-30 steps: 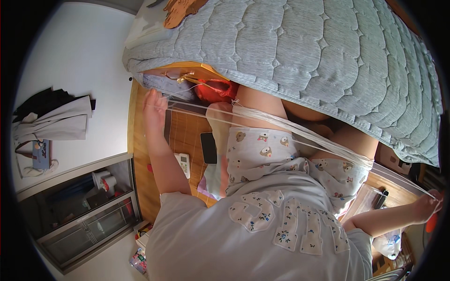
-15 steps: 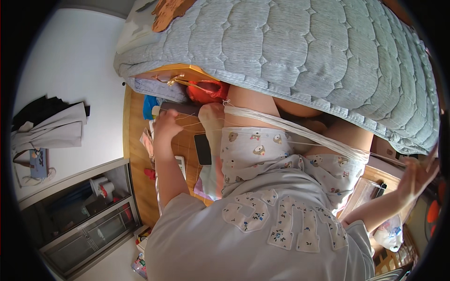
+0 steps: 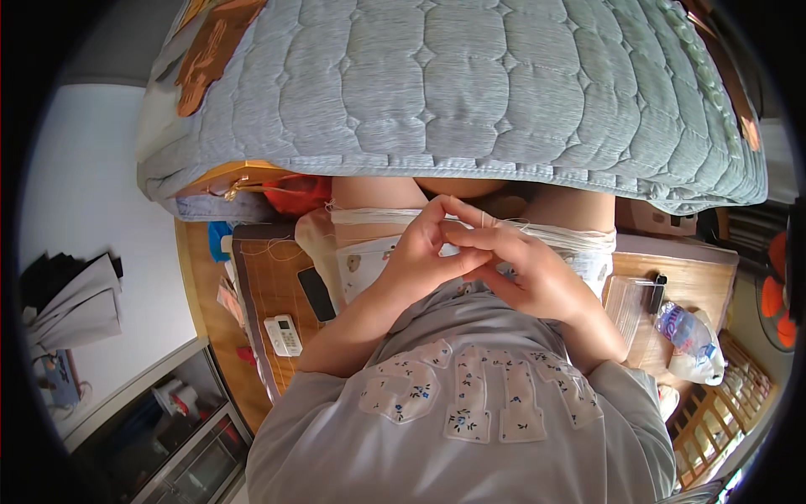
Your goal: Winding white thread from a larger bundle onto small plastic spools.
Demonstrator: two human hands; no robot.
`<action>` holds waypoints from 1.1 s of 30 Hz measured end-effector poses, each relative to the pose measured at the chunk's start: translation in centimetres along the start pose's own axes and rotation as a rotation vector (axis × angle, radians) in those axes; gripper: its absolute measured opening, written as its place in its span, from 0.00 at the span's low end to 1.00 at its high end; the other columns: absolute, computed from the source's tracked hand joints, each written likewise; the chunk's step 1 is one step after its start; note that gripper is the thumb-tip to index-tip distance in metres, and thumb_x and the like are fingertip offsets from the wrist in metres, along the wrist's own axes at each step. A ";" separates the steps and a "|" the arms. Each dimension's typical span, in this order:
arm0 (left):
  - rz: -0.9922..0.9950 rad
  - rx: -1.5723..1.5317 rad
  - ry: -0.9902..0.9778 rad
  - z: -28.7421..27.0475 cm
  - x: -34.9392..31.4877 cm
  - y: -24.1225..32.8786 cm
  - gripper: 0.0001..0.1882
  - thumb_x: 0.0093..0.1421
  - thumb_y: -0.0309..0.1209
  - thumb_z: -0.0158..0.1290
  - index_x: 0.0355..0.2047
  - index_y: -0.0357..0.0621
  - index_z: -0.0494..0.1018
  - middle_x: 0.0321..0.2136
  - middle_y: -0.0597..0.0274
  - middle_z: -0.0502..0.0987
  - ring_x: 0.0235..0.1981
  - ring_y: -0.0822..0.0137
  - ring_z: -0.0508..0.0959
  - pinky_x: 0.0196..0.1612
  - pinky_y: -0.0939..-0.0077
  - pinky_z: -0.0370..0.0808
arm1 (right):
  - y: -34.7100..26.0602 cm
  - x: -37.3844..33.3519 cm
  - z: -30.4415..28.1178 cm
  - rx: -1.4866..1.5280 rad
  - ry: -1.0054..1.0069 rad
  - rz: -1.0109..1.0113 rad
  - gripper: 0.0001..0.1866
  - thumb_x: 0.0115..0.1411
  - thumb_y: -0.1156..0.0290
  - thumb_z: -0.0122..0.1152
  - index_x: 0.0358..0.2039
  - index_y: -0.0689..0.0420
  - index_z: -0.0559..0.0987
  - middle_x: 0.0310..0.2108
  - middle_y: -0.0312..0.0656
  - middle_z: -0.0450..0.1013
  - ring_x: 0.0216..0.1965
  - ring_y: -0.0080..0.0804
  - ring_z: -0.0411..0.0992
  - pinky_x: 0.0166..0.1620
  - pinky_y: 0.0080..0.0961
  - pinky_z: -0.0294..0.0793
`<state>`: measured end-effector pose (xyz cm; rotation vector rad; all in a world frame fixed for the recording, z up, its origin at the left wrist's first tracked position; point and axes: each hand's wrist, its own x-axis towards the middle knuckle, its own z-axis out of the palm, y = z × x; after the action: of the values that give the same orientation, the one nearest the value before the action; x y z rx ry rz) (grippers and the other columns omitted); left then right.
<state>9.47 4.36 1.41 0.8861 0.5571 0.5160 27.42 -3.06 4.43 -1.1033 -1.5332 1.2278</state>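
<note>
Together, both hands are brought in front of the chest: the left hand (image 3: pixel 420 260) is pinched shut on a thin white thread (image 3: pixel 504 225), and the right hand (image 3: pixel 529 273) is closed beside it, fingertips touching. The thread is held just above the lap, over the patterned cloth (image 3: pixel 361 265). The step is best done, it is judged, with the pinch kept tight and the strand kept taut, clear of the grey quilt (image 3: pixel 470 92) above. A remote control (image 3: pixel 284 334) and a dark phone (image 3: pixel 316 294) lie on the bamboo mat (image 3: pixel 269 286) to the left.
</note>
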 end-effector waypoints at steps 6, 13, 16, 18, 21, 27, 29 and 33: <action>-0.063 -0.453 -0.012 -1.8 0.3 -1.1 0.21 0.59 0.28 0.60 0.49 0.49 0.63 0.35 0.70 0.77 0.41 0.74 0.75 0.45 0.74 0.69 | 2.7 -0.8 1.1 0.728 0.280 0.075 0.15 0.59 0.86 0.57 0.47 0.59 0.72 0.50 0.40 0.69 0.40 0.21 0.73 0.39 0.17 0.76; 0.089 -0.207 0.174 -2.0 0.2 -1.0 0.21 0.60 0.24 0.59 0.49 0.48 0.62 0.32 0.67 0.79 0.39 0.73 0.77 0.47 0.74 0.69 | 4.7 -0.9 3.1 0.870 0.106 0.420 0.08 0.69 0.66 0.53 0.44 0.56 0.74 0.30 0.27 0.66 0.27 0.11 0.60 0.28 0.11 0.61; 0.127 -0.161 0.188 -1.9 0.2 -0.6 0.20 0.60 0.24 0.58 0.50 0.46 0.64 0.33 0.65 0.80 0.39 0.72 0.77 0.48 0.73 0.69 | 5.4 -0.8 4.0 0.782 0.051 0.435 0.09 0.69 0.64 0.53 0.37 0.56 0.75 0.24 0.27 0.63 0.22 0.13 0.56 0.25 0.14 0.54; 0.132 -0.213 0.175 -2.0 0.2 -0.3 0.20 0.61 0.23 0.58 0.50 0.45 0.64 0.34 0.64 0.80 0.40 0.72 0.78 0.47 0.72 0.71 | 5.8 -0.7 4.0 0.839 0.071 0.551 0.09 0.69 0.63 0.53 0.36 0.55 0.74 0.24 0.27 0.64 0.23 0.13 0.57 0.26 0.15 0.56; 0.115 -0.183 0.159 -2.3 0.2 0.1 0.19 0.62 0.24 0.55 0.52 0.46 0.64 0.35 0.64 0.79 0.38 0.72 0.77 0.44 0.75 0.71 | 6.1 -0.5 3.6 0.958 0.129 0.683 0.10 0.68 0.62 0.53 0.34 0.54 0.73 0.24 0.28 0.64 0.23 0.16 0.58 0.27 0.17 0.58; -0.027 0.111 0.066 -2.7 0.2 -0.3 0.17 0.65 0.26 0.53 0.53 0.43 0.65 0.34 0.62 0.77 0.35 0.74 0.76 0.41 0.78 0.71 | 5.7 0.4 1.7 1.290 0.276 0.669 0.10 0.67 0.61 0.52 0.33 0.53 0.73 0.20 0.28 0.60 0.22 0.19 0.58 0.28 0.18 0.59; -0.047 0.227 0.068 -2.6 0.4 -0.8 0.16 0.65 0.25 0.52 0.53 0.42 0.66 0.34 0.62 0.76 0.35 0.74 0.76 0.40 0.78 0.72 | 5.2 0.6 1.3 1.204 0.300 0.633 0.10 0.68 0.61 0.51 0.34 0.52 0.73 0.20 0.27 0.59 0.22 0.19 0.57 0.27 0.18 0.58; 0.030 0.394 0.169 -2.7 0.7 -1.6 0.14 0.65 0.24 0.52 0.51 0.39 0.68 0.33 0.62 0.78 0.34 0.75 0.78 0.36 0.83 0.73 | 3.8 0.3 2.7 0.632 0.306 0.478 0.08 0.69 0.65 0.52 0.36 0.55 0.75 0.22 0.27 0.63 0.24 0.14 0.58 0.28 0.16 0.59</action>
<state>8.58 5.43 -1.48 1.2337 0.8182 0.5200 25.23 -2.85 0.31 -1.1749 -0.5859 1.6191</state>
